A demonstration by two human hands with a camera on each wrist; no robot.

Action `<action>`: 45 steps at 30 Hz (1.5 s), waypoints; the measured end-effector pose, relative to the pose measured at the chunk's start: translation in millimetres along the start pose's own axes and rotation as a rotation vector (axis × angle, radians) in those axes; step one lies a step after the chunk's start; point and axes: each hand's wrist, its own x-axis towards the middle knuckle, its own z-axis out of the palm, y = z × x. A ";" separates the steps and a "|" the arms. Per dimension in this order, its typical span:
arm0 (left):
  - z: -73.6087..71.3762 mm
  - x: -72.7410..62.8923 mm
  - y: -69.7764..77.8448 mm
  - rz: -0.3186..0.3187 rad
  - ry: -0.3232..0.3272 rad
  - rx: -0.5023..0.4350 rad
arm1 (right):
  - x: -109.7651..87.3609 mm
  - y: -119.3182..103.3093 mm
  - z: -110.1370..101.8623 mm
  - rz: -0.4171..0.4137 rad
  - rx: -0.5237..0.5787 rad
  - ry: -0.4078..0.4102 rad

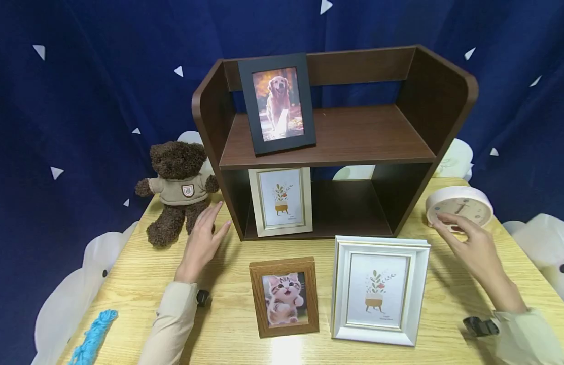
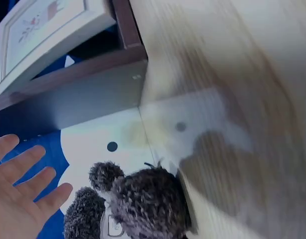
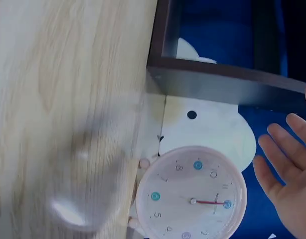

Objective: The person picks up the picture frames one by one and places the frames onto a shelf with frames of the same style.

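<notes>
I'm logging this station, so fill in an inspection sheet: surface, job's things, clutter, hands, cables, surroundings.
Surface: pale wood tabletop, glare below the cat picture.
Job's things: dark shelf unit with black dog frame above and cream frame below; brown cat frame and white frame in front; teddy bear left, clock right.
Clutter: light-blue cord bundle, near left corner.
Left hand: fingers extended near the bear, holding nothing.
Right hand: beside the clock, not gripping it.
Cables: nothing seen.
Surroundings: navy curtain with white triangles.

Pale beige sleeves [image 1: 172, 319] are worn — with small black wrist devices [image 1: 480, 327].
</notes>
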 end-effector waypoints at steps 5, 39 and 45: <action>6.8 4.4 4.1 0.063 0.096 -0.060 | -6.7 -7.3 0.9 0.026 0.118 -0.032; 23.1 20.2 9.5 0.227 0.433 -0.195 | -56.9 -31.6 -6.9 0.041 0.252 -0.196; 24.1 20.5 11.6 0.204 0.446 -0.205 | -61.2 -33.9 -5.2 0.032 0.296 -0.203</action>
